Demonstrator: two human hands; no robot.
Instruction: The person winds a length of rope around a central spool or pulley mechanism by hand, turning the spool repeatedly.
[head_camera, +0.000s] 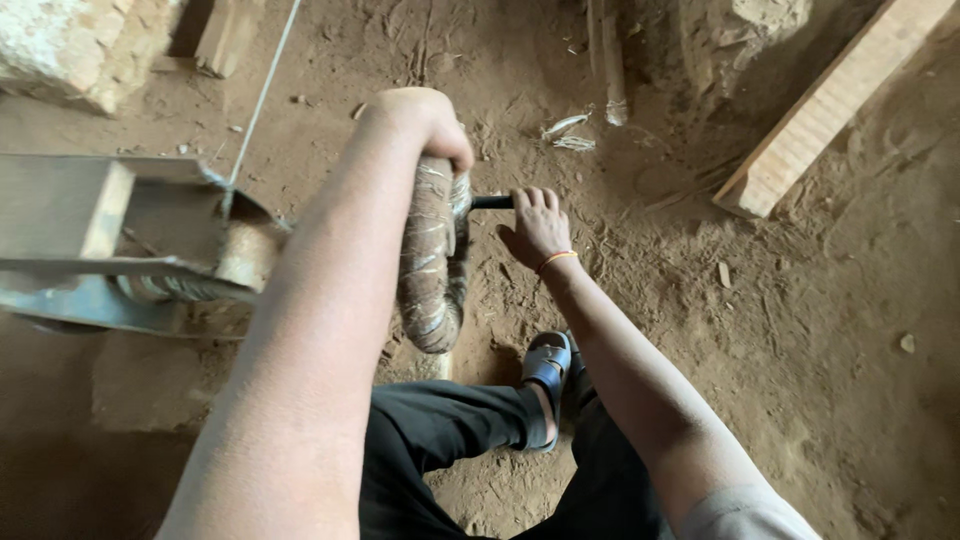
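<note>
Metal frame: a grey steel machine frame (90, 215) sat at the far left on the dirt floor (800, 330), with a spool of wound wire (175, 288) tucked under it and a thin wire (262, 95) running up and away toward the top edge.
Brick: a pale block (70, 45) lay in the upper left corner, well apart from the hands.
Left hand: the left hand (425, 120) was curled down over the top of the wrapped wheel (432, 260), fingers closed on its rim; the fingertips were hidden behind the wheel.
Wrapped wheel: it stood on edge just right of the frame, seen nearly edge-on, bound in pale strips, its long axis running top to bottom in the view, directly under the left hand.
Key relation: the crank handle (490, 202) stuck out sideways from the wheel's upper part, pointing right, straight into the right hand; its axis lay across the view, square to the wheel.
Right hand: the right hand (540, 228) was wrapped on the dark crank handle, fingers folded over it, thumb spread below; an orange band (556, 259) circled the wrist.
Nearer hand: the right hand held the handle outright, the left touched only the rim.
Foot: a dark sandal (547, 368) was planted below the right hand, near the wheel's bottom.
Plank: a wooden plank (830, 105) lay slanted at the upper right, well apart from everything.
</note>
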